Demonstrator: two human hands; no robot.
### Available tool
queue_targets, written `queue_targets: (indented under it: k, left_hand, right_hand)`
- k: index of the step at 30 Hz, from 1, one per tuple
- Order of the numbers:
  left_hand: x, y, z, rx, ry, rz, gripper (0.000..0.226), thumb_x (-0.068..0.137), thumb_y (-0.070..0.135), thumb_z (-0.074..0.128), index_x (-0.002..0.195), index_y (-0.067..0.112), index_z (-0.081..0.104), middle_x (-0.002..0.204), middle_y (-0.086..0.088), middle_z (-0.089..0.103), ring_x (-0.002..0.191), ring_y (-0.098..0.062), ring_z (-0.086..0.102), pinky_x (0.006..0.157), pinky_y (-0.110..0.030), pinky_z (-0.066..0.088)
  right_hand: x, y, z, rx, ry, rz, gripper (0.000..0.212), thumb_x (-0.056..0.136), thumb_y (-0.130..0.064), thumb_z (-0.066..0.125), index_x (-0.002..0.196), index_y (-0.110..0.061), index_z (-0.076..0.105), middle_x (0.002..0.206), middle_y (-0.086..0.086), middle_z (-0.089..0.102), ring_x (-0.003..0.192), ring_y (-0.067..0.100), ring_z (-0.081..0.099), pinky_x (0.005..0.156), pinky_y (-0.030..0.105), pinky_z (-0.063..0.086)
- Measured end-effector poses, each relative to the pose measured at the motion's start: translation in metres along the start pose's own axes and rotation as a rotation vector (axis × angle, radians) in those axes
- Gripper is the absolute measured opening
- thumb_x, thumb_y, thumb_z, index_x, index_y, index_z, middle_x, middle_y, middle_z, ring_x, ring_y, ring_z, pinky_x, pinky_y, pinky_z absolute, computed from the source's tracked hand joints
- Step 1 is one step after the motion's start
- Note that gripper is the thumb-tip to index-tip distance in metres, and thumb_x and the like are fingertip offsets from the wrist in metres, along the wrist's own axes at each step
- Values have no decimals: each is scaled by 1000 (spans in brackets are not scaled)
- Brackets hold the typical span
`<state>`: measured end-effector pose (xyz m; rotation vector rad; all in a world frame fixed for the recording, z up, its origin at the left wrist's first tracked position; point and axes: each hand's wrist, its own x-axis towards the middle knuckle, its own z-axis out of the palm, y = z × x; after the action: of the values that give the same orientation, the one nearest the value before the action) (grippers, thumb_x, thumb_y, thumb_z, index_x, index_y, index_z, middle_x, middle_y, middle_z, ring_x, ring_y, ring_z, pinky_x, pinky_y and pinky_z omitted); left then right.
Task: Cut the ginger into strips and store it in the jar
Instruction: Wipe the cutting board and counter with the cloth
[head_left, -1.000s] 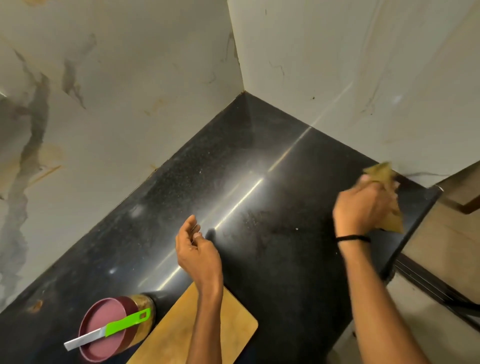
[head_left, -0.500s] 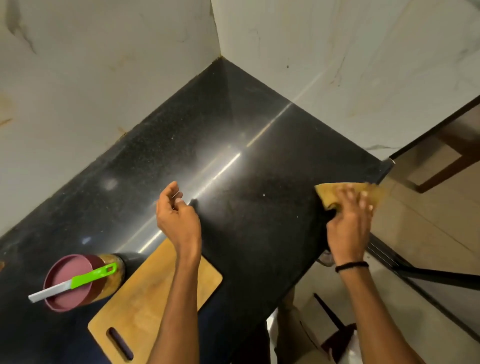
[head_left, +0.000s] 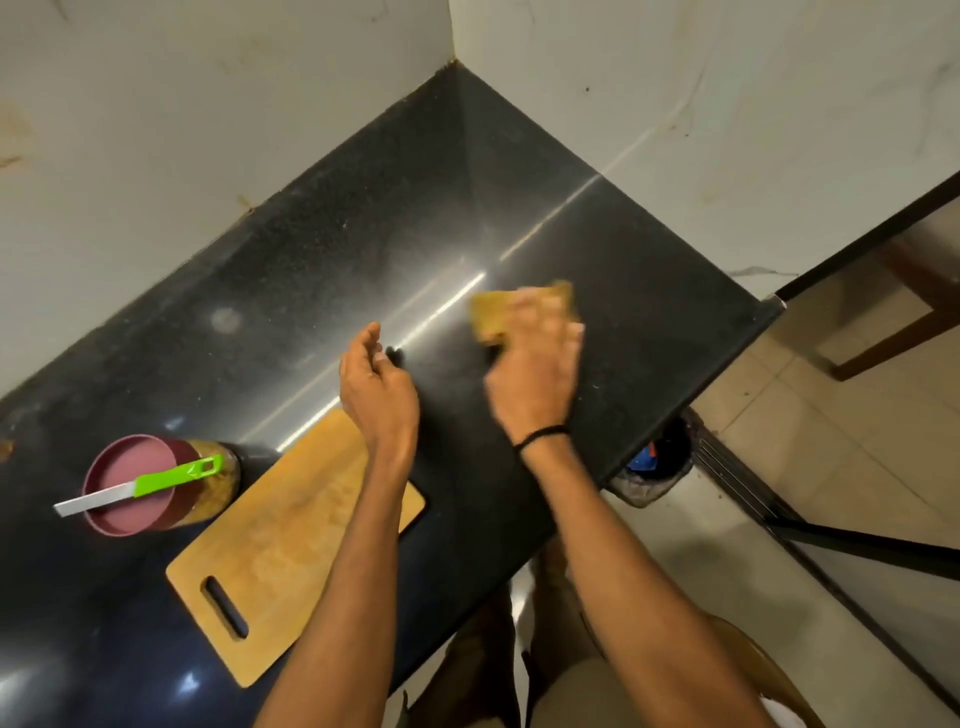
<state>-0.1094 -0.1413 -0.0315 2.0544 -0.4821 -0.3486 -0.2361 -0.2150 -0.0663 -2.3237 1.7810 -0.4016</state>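
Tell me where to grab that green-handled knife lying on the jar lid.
Pinch the green handle from above, coming from the cutting board side. It lies flat across the lid with its end over the rim there, while the bare blade sticks out past the opposite rim.

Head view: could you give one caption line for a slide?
Right hand presses a yellow cloth on the black counter; knife rests across the jar lid.
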Motion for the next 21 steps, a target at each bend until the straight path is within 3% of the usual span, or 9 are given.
queue_targets:
  k: [3,6,8,11,13,15,17,19,21]
  left_hand:
    - [5,0,-10,-11,22,0,35,102,8,44,132,16,61,130,1,62,114,-4,56,89,2,34]
    - [12,-2,-21,-43,74,-34,36,103,9,44,134,17,60,132,1,62,116,-6,58,92,-4,38]
    - [15,-3,-29,-58,110,-29,36,103,8,44,134,16,60,130,0,63,117,-8,60,95,-10,42]
    - [20,-4,-40,-79,149,-18,36,103,8,44,134,17,59,130,3,63,116,-5,60,99,-18,47]
    - [22,-7,-48,-87,170,-17,36,103,9,44,135,17,59,130,4,63,116,-4,60,99,-19,47]
    - [23,-11,-53,-93,179,-9,36,103,8,45,134,17,59,130,3,63,116,-5,61,98,-18,48]
    - [22,-15,-54,-90,194,-1,36,101,6,45,132,14,61,128,0,65,114,-8,62,97,-19,49]
    - [20,-19,-53,-74,196,-10,36,100,5,45,131,13,62,126,0,66,114,-10,63,99,-25,50]
    - [13,-22,-48,-66,185,-24,35,101,6,45,131,13,62,126,1,66,115,-10,63,101,-32,51]
  right_hand:
    - [7,43,-28,179,205,361,50,90,-22,46,137,-8,50,150,8,41,144,37,20,117,54,18]
    - [5,-1,-25,331,273,156,51,95,-20,50,142,-1,44,149,18,40,142,37,27,119,47,11]
    - [29,-47,-11,450,255,-7,51,91,-9,55,141,-3,46,144,19,46,137,41,35,116,51,22]
    - [112,-101,7,567,75,-106,59,82,0,57,140,-3,46,146,16,45,138,42,32,113,50,30]
    - [173,-135,13,451,-122,-235,57,84,-3,57,140,-6,47,150,13,40,140,39,29,113,51,27]
    - [214,-164,24,259,-349,-434,45,94,-18,50,139,-13,48,156,8,30,143,37,25,114,52,24]
    - [232,-176,41,72,-531,-630,51,96,-38,48,144,-24,43,160,2,20,145,35,19,116,53,18]
    - [234,-175,55,-23,-562,-744,57,94,-47,49,148,-32,36,160,-5,21,146,30,16,116,54,11]
    - [232,-165,58,10,-566,-802,52,96,-40,50,146,-33,40,158,-7,25,147,27,16,116,54,8]
